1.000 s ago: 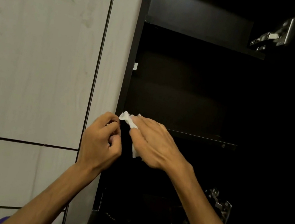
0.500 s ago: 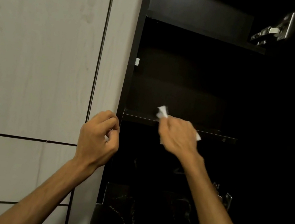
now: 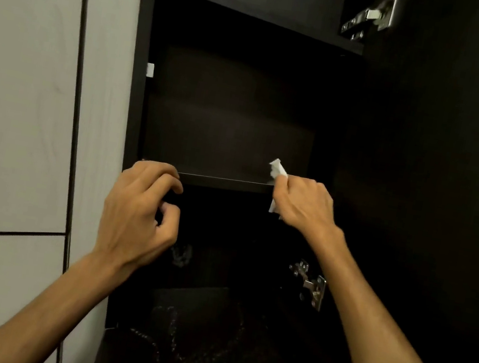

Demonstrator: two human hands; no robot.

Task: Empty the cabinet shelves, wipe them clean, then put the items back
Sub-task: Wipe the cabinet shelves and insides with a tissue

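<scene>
Shelf (image 3: pixel 225 182) dark, bare; right hand (image 3: pixel 304 205) grips tissue (image 3: pixel 277 170).

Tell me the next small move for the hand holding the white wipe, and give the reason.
Probably drag the white wipe leftward along the shelf. The right hand grips it at the shelf's right end, and the bare front edge stretches left toward the left hand, which holds nothing.

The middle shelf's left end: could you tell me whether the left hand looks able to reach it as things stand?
Probably yes. The left hand hangs just below the middle shelf at its left end, holding nothing, and nothing stands between them. The right hand grips the white cloth at the far end.
</scene>
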